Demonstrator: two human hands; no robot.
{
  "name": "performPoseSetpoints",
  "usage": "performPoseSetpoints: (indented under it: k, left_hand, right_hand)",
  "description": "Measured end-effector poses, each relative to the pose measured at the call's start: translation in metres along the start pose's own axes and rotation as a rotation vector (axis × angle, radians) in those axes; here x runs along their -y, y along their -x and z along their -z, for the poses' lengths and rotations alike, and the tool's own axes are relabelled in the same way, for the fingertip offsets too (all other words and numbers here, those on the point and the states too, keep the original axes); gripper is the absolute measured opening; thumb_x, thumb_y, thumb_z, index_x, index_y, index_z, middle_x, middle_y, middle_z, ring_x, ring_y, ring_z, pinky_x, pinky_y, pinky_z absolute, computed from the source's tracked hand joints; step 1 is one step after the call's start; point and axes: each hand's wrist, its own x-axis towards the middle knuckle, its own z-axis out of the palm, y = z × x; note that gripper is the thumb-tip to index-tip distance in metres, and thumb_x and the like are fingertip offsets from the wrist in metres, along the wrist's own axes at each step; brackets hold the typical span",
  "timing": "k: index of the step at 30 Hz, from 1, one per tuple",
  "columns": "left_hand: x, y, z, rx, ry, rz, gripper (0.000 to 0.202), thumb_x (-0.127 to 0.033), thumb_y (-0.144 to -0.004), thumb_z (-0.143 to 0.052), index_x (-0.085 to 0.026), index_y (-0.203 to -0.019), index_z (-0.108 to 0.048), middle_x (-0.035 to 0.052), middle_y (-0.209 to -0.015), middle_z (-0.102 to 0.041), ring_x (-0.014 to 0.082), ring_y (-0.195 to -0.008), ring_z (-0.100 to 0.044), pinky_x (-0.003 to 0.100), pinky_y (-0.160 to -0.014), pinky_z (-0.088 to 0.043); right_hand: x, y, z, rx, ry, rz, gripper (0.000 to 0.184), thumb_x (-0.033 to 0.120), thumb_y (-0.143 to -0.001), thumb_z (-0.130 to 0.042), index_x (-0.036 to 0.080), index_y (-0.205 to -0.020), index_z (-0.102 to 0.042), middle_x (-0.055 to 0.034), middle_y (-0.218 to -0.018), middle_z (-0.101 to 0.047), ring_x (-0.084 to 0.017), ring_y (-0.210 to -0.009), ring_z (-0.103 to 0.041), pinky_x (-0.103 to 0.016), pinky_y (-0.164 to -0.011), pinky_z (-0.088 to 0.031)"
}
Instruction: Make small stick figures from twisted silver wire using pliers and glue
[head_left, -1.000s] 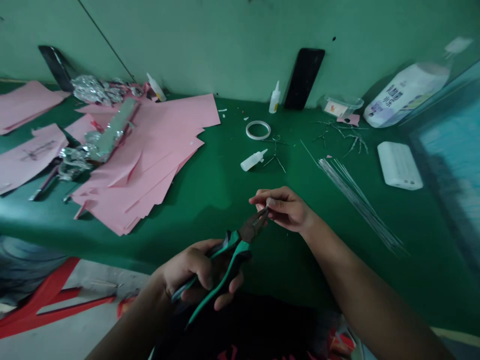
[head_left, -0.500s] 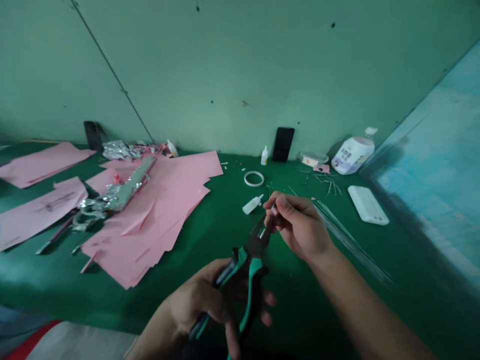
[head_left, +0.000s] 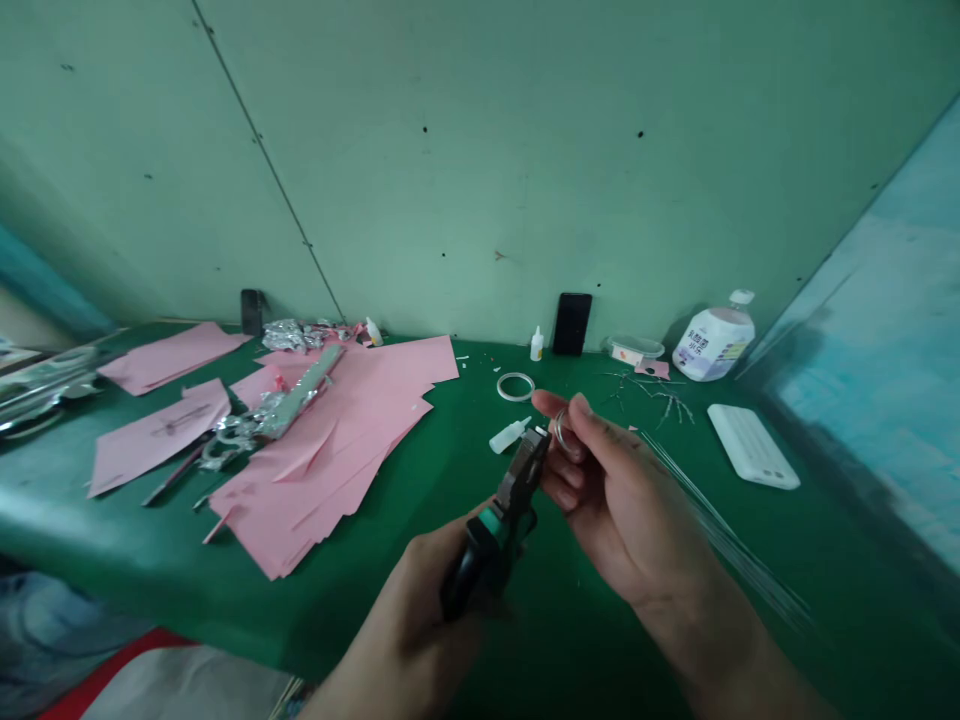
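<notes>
My left hand [head_left: 431, 610] is closed around the handles of a pair of pliers [head_left: 517, 480] with dark jaws and green-and-black grips. The pliers are turned edge-on, so their jaw opening is hard to see. Between the thumb and fingers of my right hand [head_left: 615, 480] is a small coil of silvery wire [head_left: 561, 432]. The plier tips lie right beside this coil; whether they touch it I cannot tell. Just beyond, a small white glue bottle [head_left: 508, 436] lies on its side, and a pale ring [head_left: 516, 387] rests flat on the green tabletop.
Pink paper sheets [head_left: 345, 440] spread over the left, with crumpled foil and a pen among them. Straight wires [head_left: 727, 540] lie to the right, near a white power bank [head_left: 752, 446]. A phone [head_left: 572, 324], an upright glue bottle [head_left: 536, 344] and a drink bottle [head_left: 713, 342] stand along the wall.
The pliers have rolled from a flat, open-handled view to edge-on, with my left hand closing round them. My right hand has turned, so the wire coil now shows. The camera view has shifted.
</notes>
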Motion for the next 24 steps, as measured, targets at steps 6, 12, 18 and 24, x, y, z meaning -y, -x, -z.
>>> performPoseSetpoints:
  k: [6, 12, 18, 24]
  left_hand:
    - [-0.005, 0.001, -0.007, 0.025, -0.025, -0.201, 0.061, -0.001, -0.064, -0.049, -0.021, -0.120, -0.062, 0.0013, -0.093, -0.068, 0.0152, -0.074, -0.064, 0.024, -0.065, -0.055]
    - [-0.009, 0.001, -0.008, 0.013, -0.115, -0.254, 0.076, 0.005, -0.058, -0.043, -0.021, -0.126, -0.061, 0.0043, -0.106, -0.068, 0.0170, -0.084, -0.065, 0.026, -0.068, -0.058]
    - [0.002, 0.000, -0.004, 0.009, -0.191, -0.309, 0.080, 0.008, -0.059, -0.044, -0.022, -0.133, -0.057, 0.0096, -0.123, -0.062, 0.0214, -0.096, -0.065, 0.029, -0.069, -0.061]
    - [0.010, 0.001, 0.000, -0.004, -0.285, -0.376, 0.088, 0.008, -0.064, -0.046, -0.032, -0.143, -0.045, 0.0076, -0.123, -0.059, 0.0178, -0.092, -0.067, 0.025, -0.066, -0.060]
  right_hand:
    - [0.012, 0.010, -0.001, 0.037, -0.067, -0.136, 0.021, 0.033, -0.078, -0.075, 0.016, -0.066, -0.070, 0.0017, -0.080, -0.055, -0.003, -0.052, -0.028, -0.017, -0.040, -0.024]
    - [0.016, 0.017, 0.000, 0.102, -0.067, -0.101, 0.023, 0.030, -0.077, -0.076, 0.017, -0.061, -0.068, 0.0046, -0.062, -0.042, -0.004, -0.053, -0.031, -0.018, -0.042, -0.027]
    - [0.018, 0.020, -0.002, 0.147, -0.021, -0.106, 0.019, 0.029, -0.077, -0.076, 0.017, -0.064, -0.071, 0.0043, -0.060, -0.042, -0.004, -0.052, -0.031, -0.019, -0.043, -0.026]
    - [0.019, 0.022, -0.004, 0.200, 0.014, -0.132, 0.026, 0.029, -0.077, -0.075, 0.016, -0.056, -0.067, 0.0030, -0.062, -0.049, -0.004, -0.050, -0.029, -0.019, -0.043, -0.025]
